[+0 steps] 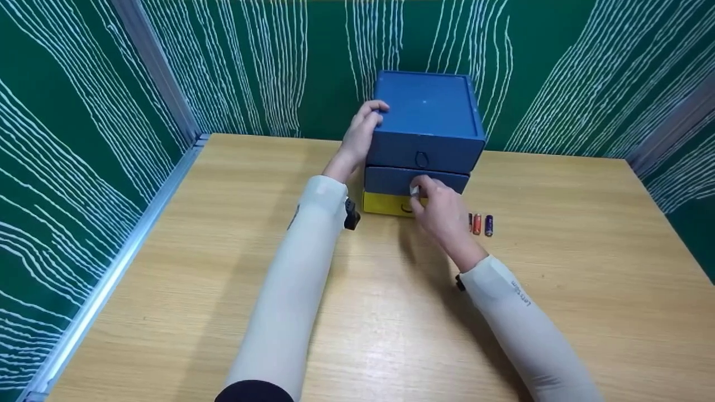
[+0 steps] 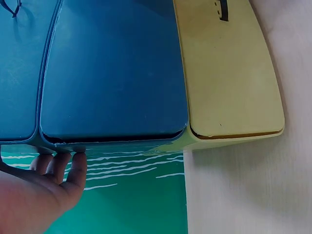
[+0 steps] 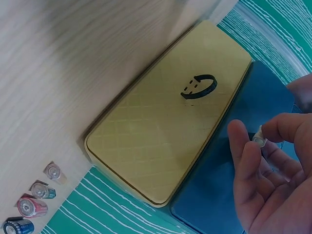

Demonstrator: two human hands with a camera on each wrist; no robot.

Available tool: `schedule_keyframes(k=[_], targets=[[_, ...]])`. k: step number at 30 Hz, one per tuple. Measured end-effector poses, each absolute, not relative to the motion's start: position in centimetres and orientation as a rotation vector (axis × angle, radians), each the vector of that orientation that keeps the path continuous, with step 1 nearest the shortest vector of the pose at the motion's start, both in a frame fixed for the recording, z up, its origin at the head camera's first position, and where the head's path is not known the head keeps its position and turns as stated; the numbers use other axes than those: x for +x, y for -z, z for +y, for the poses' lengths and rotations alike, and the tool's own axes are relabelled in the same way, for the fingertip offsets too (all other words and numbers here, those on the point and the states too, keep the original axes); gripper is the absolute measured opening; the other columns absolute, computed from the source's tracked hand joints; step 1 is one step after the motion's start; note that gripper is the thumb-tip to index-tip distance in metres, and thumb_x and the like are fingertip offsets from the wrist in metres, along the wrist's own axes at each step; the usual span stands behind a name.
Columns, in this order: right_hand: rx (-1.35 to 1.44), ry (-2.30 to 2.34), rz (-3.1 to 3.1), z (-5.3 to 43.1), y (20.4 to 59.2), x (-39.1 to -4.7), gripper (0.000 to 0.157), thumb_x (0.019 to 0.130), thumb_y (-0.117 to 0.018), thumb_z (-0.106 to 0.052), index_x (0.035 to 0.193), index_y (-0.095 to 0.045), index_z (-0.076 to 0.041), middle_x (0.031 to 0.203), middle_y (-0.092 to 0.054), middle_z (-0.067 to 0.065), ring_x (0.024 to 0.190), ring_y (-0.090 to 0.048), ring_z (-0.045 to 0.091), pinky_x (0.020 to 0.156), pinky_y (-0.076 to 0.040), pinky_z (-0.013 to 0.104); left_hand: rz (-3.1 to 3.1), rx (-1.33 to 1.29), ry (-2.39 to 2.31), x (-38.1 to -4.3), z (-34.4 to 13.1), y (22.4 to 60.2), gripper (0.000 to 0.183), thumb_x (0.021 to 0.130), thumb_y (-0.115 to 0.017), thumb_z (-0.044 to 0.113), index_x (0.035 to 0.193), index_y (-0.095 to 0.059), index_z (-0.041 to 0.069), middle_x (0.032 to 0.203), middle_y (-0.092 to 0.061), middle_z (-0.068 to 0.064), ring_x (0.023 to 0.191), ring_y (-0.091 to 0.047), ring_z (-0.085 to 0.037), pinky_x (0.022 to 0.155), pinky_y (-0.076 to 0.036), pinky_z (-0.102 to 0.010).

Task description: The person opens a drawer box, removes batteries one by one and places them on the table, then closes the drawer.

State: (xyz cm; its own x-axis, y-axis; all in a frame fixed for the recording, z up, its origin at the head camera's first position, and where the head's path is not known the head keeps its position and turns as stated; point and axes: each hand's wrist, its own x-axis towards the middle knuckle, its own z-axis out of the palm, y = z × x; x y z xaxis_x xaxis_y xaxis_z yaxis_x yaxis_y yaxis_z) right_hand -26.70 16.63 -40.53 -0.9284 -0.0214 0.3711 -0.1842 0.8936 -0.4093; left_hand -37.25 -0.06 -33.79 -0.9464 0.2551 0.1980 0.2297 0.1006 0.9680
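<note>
A stack of drawers stands at the back of the table: a blue top drawer (image 1: 427, 153), a blue middle drawer (image 1: 385, 180) and a yellow bottom drawer (image 1: 382, 204). My left hand (image 1: 360, 133) rests against the left side of the top unit, fingertips at its upper edge. In the left wrist view its fingers (image 2: 78, 168) touch the blue side wall. My right hand (image 1: 444, 209) is in front of the middle drawer and pinches a small white battery (image 3: 259, 140) between thumb and fingers. The hand hides the middle drawer's handle.
Several batteries (image 1: 477, 224) stand or lie on the wooden table (image 1: 391, 312) right of the stack. A dark loop handle (image 1: 422, 160) hangs on the top drawer, another loop (image 3: 207, 87) on the yellow one. A green wall (image 1: 329, 67) with white lines rises behind.
</note>
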Motion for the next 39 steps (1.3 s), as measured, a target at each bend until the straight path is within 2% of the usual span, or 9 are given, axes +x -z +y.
schedule_keyframes(k=[10, 21, 30, 39], targets=[[0.118, -0.638, -2.700, 17.0, 40.6, -26.9, 0.016, 0.082, -0.054, -0.025, 0.097, -0.055, -0.021, 0.091, -0.061, 0.000, 0.074, -0.055, 0.017, 0.066, -0.047, 0.032, 2.295, 0.489, -1.991, -34.5, 0.3, 31.8, 0.029, 0.090, -0.028, 0.023, 0.115, -0.042, 0.023, 0.135, -0.027, 0.003, 0.120, -0.027, -0.019, 0.097, -0.024, -0.042], [0.128, -0.627, -2.690, 17.1, 40.9, -26.6, 0.016, 0.081, -0.055, -0.024, 0.097, -0.055, -0.020, 0.090, -0.061, 0.000, 0.072, -0.055, 0.017, 0.066, -0.047, 0.031, 2.327, 0.476, -1.994, -36.8, 0.6, 33.9, 0.025, 0.089, -0.030, 0.026, 0.108, -0.046, 0.032, 0.132, -0.031, 0.009, 0.119, -0.027, -0.015, 0.097, -0.023, -0.043], [0.125, -0.617, -2.704, 17.2, 40.8, -26.7, 0.016, 0.081, -0.055, -0.024, 0.097, -0.055, -0.022, 0.088, -0.059, -0.001, 0.070, -0.053, 0.017, 0.063, -0.046, 0.031, 2.308, 0.501, -2.017, -37.0, 0.6, 33.9, 0.025, 0.090, -0.030, 0.025, 0.108, -0.046, 0.030, 0.132, -0.031, 0.009, 0.120, -0.027, -0.016, 0.098, -0.022, -0.043], [0.176, -0.687, -2.664, 17.1, 40.5, -26.6, 0.018, 0.082, -0.055, -0.025, 0.100, -0.056, -0.024, 0.093, -0.060, -0.001, 0.076, -0.057, 0.017, 0.069, -0.048, 0.031, 2.326, 0.508, -2.018, -37.1, 0.0, 33.6, 0.026, 0.090, -0.029, 0.024, 0.109, -0.045, 0.029, 0.133, -0.030, 0.007, 0.121, -0.027, -0.017, 0.099, -0.021, -0.043]])
